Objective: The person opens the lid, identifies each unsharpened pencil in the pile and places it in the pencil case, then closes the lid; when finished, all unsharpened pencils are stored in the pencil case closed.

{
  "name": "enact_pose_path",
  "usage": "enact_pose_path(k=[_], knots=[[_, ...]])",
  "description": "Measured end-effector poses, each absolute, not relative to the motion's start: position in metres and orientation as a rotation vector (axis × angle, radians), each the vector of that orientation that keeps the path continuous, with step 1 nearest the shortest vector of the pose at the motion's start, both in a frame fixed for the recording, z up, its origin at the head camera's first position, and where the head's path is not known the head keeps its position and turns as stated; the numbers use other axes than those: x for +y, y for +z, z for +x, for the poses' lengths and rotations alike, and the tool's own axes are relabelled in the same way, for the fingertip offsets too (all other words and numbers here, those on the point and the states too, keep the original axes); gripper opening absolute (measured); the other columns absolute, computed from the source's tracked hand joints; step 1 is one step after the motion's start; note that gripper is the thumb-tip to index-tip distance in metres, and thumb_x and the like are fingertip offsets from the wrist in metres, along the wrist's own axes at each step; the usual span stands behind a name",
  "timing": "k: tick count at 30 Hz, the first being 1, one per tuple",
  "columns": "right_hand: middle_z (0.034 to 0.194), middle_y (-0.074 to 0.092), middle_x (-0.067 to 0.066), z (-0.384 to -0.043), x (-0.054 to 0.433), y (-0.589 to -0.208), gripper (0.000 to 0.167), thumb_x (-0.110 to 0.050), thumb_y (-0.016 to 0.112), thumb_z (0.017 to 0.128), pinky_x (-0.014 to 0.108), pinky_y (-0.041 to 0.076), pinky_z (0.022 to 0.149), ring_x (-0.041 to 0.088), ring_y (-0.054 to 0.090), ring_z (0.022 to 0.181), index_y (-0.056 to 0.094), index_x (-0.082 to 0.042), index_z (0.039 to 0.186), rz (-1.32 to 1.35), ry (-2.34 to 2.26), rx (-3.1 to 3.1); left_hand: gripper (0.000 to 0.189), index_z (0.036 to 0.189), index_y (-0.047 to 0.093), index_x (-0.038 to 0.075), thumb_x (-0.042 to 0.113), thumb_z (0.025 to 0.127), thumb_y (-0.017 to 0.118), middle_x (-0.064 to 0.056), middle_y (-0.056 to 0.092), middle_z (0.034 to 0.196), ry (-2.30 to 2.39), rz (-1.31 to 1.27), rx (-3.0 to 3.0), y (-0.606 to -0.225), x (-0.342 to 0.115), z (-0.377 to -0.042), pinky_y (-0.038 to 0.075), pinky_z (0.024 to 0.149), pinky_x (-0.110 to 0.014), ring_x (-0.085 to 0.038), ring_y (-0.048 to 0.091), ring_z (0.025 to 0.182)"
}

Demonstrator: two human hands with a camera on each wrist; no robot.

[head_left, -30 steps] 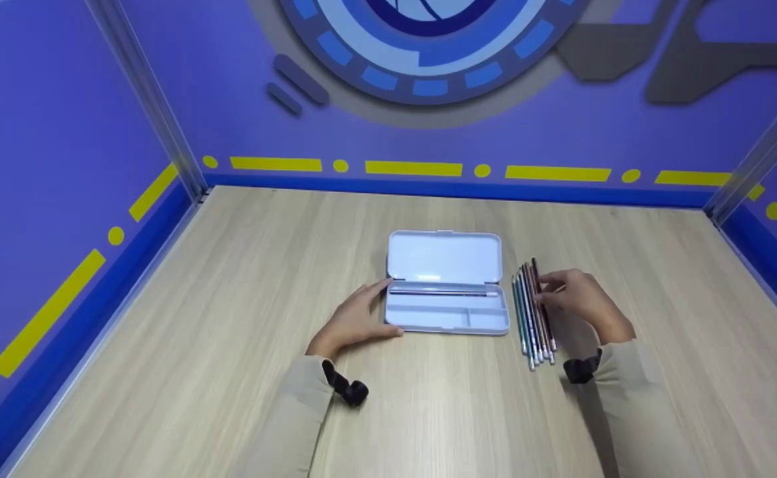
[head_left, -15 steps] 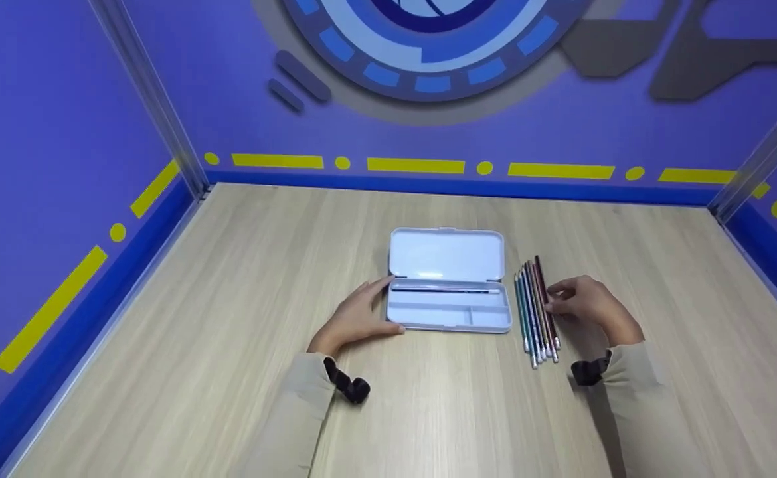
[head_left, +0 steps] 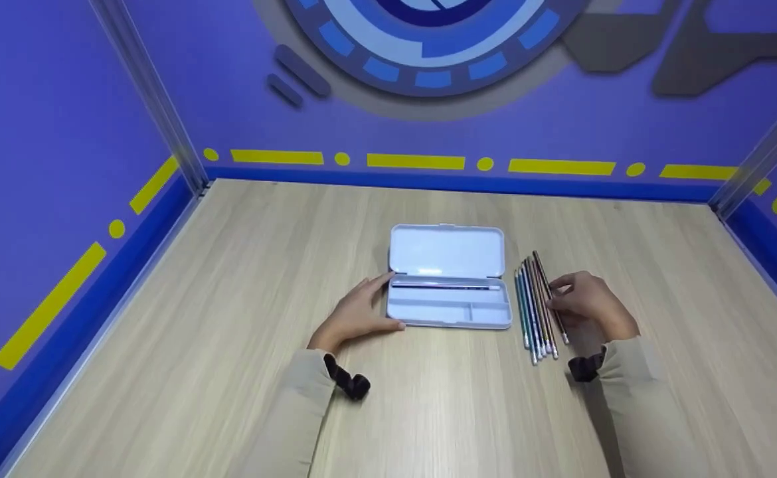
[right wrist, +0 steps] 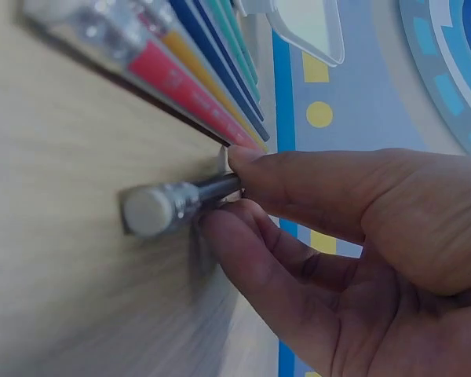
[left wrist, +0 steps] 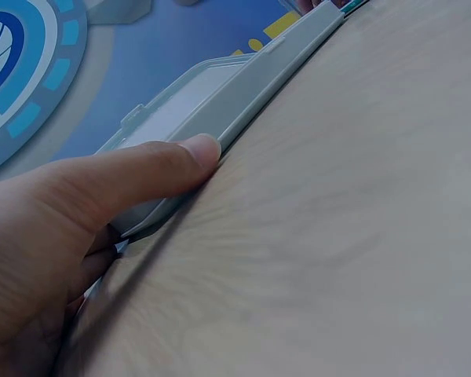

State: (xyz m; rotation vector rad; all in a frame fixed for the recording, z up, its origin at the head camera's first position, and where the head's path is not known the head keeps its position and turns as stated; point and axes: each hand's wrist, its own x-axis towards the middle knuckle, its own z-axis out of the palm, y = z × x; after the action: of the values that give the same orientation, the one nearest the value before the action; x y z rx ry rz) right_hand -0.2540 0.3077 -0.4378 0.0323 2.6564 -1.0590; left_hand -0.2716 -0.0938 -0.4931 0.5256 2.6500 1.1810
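Observation:
A light-blue pencil case [head_left: 428,314] lies open on the table, its lid [head_left: 447,249] folded back. One pencil [head_left: 445,287] is in its rear compartment; the front ones hold nothing. My left hand [head_left: 354,315] grips the case's left end, thumb [left wrist: 196,153] along the front edge and fingers at the back corner. To the right of the case lies a row of several pencils [head_left: 532,315] with their eraser ends toward me. My right hand [head_left: 591,305] pinches a dark pencil [right wrist: 153,210] with a white eraser between thumb and fingers, angled away from the row's right side.
The wooden table [head_left: 282,252] is bounded by a blue-purple back wall [head_left: 388,136] and side walls. Black straps [head_left: 352,385] with wrist cameras sit over both beige sleeves.
My right hand has moved slightly right and now holds the dark pencil, its eraser end swung out from the row. The left hand stays on the case.

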Motion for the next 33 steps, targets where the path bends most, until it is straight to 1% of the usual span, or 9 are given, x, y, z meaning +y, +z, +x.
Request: enact_pose_path(k=[5, 11, 15, 20, 23, 28, 33], knots=[[0.091, 0.068, 0.021, -0.255, 0.307, -0.438, 0.053, -0.006, 0.067, 0.083, 0.028, 0.056, 0.057, 0.013, 0.065, 0.065, 0.048, 0.018, 0.127, 0.057, -1.069, 2.637, 0.101, 0.150, 0.035, 0.024, 0.050, 0.066, 0.083, -0.008, 0.034, 0.155, 1.182, 0.526, 2.647, -0.494, -0.094, -0.272, 0.022, 0.116, -0.056, -0.040, 0.021, 0.145], [0.085, 0.069, 0.016, -0.255, 0.308, -0.439, 0.053, -0.006, 0.063, 0.083, 0.028, 0.056, 0.056, 0.013, 0.065, 0.061, 0.048, 0.018, 0.128, 0.062, -1.074, 2.641, 0.101, 0.150, 0.035, 0.025, 0.048, 0.065, 0.084, -0.008, 0.034, 0.155, 1.187, 0.508, 2.644, -0.494, -0.094, -0.271, 0.021, 0.117, -0.055, -0.039, 0.020, 0.145], [0.090, 0.067, 0.016, -0.255, 0.309, -0.439, 0.055, -0.007, 0.063, 0.082, 0.027, 0.055, 0.057, 0.011, 0.063, 0.063, 0.048, 0.017, 0.129, 0.076, -1.080, 2.634, 0.100, 0.150, 0.035, 0.026, 0.047, 0.065, 0.084, -0.007, 0.035, 0.155, 1.185, 0.502, 2.647, -0.493, -0.094, -0.271, 0.021, 0.118, -0.054, -0.039, 0.020, 0.145], [0.097, 0.068, 0.023, -0.255, 0.309, -0.434, 0.057, -0.005, 0.065, 0.081, 0.027, 0.056, 0.060, 0.011, 0.063, 0.066, 0.046, 0.016, 0.131, 0.085, -1.127, 2.609, 0.101, 0.150, 0.035, 0.026, 0.048, 0.065, 0.084, -0.008, 0.034, 0.155, 1.190, 0.511, 2.652, -0.493, -0.094, -0.271, 0.022, 0.117, -0.054, -0.039, 0.021, 0.145], [0.099, 0.069, 0.023, -0.256, 0.308, -0.430, 0.058, -0.005, 0.065, 0.082, 0.028, 0.057, 0.061, 0.011, 0.064, 0.066, 0.045, 0.015, 0.133, 0.094, -1.148, 2.595, 0.101, 0.150, 0.034, 0.025, 0.048, 0.065, 0.084, -0.010, 0.034, 0.155, 1.191, 0.521, 2.653, -0.492, -0.094, -0.271, 0.023, 0.117, -0.055, -0.039, 0.022, 0.145], [0.101, 0.068, 0.023, -0.258, 0.306, -0.425, 0.056, -0.005, 0.063, 0.084, 0.028, 0.055, 0.059, 0.011, 0.062, 0.066, 0.046, 0.010, 0.136, 0.081, -1.133, 2.604, 0.101, 0.150, 0.034, 0.025, 0.048, 0.065, 0.084, -0.009, 0.034, 0.155, 1.195, 0.519, 2.639, -0.493, -0.094, -0.271, 0.023, 0.116, -0.055, -0.038, 0.023, 0.145], [0.108, 0.066, 0.028, -0.261, 0.302, -0.419, 0.052, -0.004, 0.059, 0.086, 0.032, 0.058, 0.063, 0.014, 0.064, 0.070, 0.048, 0.006, 0.137, 0.034, -1.130, 2.626, 0.100, 0.150, 0.034, 0.024, 0.047, 0.066, 0.084, -0.008, 0.034, 0.155, 1.192, 0.528, 2.640, -0.493, -0.094, -0.272, 0.023, 0.116, -0.055, -0.039, 0.023, 0.144]])
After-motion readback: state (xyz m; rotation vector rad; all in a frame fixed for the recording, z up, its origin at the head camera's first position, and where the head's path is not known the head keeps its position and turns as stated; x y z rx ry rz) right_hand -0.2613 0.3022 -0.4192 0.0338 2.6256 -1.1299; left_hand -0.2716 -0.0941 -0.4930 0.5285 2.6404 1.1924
